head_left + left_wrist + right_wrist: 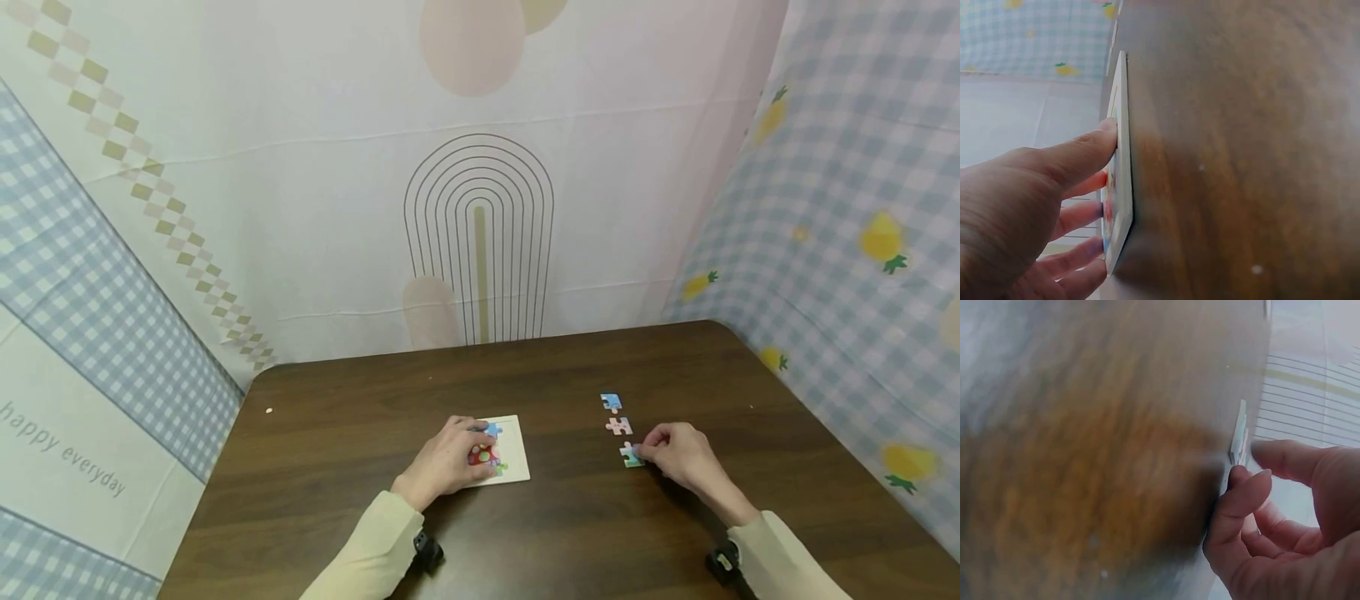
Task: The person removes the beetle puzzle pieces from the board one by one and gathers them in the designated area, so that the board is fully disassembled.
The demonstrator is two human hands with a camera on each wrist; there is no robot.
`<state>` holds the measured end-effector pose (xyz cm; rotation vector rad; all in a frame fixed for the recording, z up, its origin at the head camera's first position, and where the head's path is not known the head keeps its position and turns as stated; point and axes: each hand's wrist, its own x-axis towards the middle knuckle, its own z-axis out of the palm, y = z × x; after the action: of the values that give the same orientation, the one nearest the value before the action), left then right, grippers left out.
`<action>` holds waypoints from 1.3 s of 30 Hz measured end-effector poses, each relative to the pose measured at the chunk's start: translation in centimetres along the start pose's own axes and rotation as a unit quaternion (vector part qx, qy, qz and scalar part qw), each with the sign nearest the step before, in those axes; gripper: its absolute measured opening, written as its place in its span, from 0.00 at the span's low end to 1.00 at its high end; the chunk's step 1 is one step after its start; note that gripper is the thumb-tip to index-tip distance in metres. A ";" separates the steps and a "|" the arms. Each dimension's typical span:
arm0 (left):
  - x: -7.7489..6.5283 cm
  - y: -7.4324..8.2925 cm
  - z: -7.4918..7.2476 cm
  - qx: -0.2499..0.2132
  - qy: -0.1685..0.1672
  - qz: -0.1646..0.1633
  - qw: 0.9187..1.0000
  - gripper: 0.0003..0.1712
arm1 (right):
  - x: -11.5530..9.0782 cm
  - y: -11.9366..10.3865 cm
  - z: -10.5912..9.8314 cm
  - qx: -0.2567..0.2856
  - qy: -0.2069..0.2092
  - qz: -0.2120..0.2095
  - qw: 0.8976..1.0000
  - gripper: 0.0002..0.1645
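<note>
My left hand rests over a shallow white puzzle board, its thumb and fingers spread across the surface. Joined pieces with a red spotted picture show between those fingers; the hand covers the board's left part. In the left wrist view the board lies flat on the table, thumb touching its face. Farther right, my right hand has its thumb and a finger at the right edge of a green-and-blue puzzle piece, pinching it. That piece is seen edge-on in the right wrist view.
A pink puzzle piece and a blue puzzle piece lie in a column beyond the right hand's piece. The dark wooden table ends at a patterned cloth behind. A small white speck lies at the far left.
</note>
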<state>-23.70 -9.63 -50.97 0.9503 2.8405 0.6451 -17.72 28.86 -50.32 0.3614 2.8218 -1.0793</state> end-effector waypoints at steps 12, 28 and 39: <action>-0.1 -0.3 0.2 0.003 0.013 0.006 1.000 0.25 | -0.6 -4.1 1.5 0.028 0.001 -0.049 0.998 0.10; -2.0 0.2 -0.2 0.051 -0.004 0.009 0.999 0.21 | 2.8 -13.7 9.3 -0.025 -0.046 -0.219 0.974 0.03; -2.0 -1.9 2.1 0.041 0.005 0.032 0.999 0.25 | 4.5 -14.8 12.1 -0.069 -0.062 -0.263 0.960 0.03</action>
<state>-22.76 -11.39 -53.74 1.0578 2.8755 0.5427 -25.78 10.99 -50.57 -0.4828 2.9216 -0.9217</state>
